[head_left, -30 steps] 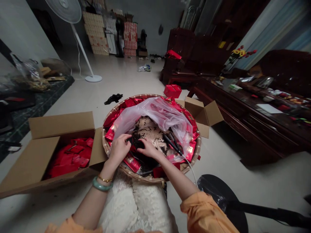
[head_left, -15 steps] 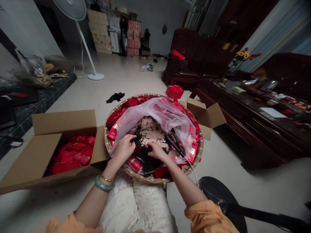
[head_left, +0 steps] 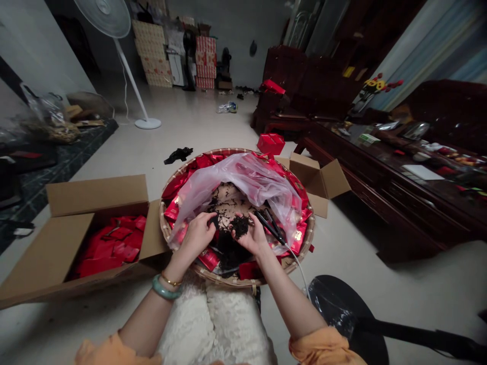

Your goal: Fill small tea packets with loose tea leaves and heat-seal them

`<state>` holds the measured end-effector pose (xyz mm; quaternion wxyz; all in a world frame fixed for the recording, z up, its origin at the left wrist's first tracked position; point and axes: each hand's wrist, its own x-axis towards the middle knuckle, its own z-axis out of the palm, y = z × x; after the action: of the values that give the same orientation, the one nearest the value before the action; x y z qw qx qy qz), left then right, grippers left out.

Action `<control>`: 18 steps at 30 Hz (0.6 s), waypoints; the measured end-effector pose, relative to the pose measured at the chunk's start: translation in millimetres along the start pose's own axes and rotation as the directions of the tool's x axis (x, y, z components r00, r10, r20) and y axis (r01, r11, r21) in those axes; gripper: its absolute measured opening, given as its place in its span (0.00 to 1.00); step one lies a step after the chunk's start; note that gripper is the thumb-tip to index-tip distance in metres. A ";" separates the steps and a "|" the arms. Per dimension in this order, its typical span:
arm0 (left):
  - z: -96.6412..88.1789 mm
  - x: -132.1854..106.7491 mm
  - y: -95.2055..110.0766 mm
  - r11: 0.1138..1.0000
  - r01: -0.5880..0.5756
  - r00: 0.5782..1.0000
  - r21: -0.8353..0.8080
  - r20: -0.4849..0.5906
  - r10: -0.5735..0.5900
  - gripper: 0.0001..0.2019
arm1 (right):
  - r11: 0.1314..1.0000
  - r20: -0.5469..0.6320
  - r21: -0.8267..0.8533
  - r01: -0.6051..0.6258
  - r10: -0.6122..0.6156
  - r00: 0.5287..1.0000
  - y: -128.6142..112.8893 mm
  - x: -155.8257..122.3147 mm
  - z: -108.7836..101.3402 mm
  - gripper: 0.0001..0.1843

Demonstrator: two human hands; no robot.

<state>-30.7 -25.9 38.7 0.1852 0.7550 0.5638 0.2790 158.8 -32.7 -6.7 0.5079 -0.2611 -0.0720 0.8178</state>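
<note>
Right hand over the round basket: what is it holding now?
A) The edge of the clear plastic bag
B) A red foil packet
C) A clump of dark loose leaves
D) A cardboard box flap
C. The right hand is cupped palm-up, with a clump of dark loose leaves resting in it.

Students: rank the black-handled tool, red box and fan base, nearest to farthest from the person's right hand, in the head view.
Right hand:
1. Black-handled tool, in the basket.
2. Red box, just beyond the basket.
3. Fan base, far ahead left.
</note>
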 end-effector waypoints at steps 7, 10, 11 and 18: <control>5.3 2.1 3.2 1.000 0.004 1.000 -0.028 -0.029 -0.005 0.18 | 0.994 -0.110 0.107 0.033 -0.022 0.994 -2.1 0.0 15.8 0.09; 11.9 3.4 6.7 0.998 -0.035 0.998 -0.047 -0.048 0.033 0.18 | 0.988 -0.071 0.084 0.130 -0.124 0.990 -4.8 -3.4 36.5 0.08; 13.9 3.8 8.1 0.998 -0.043 0.998 -0.047 -0.052 0.040 0.17 | 0.985 -0.063 0.074 0.158 -0.153 0.986 -4.3 -3.3 44.9 0.08; 17.0 4.3 10.0 0.998 0.028 0.999 -0.051 -0.032 -0.030 0.08 | 0.969 -0.112 -0.027 0.245 -0.247 0.963 16.0 14.6 83.8 0.14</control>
<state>-11.6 -24.1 32.4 0.1987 0.7372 0.5704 0.3029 99.1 -15.3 53.5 0.6070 -0.3000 -0.0797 0.7316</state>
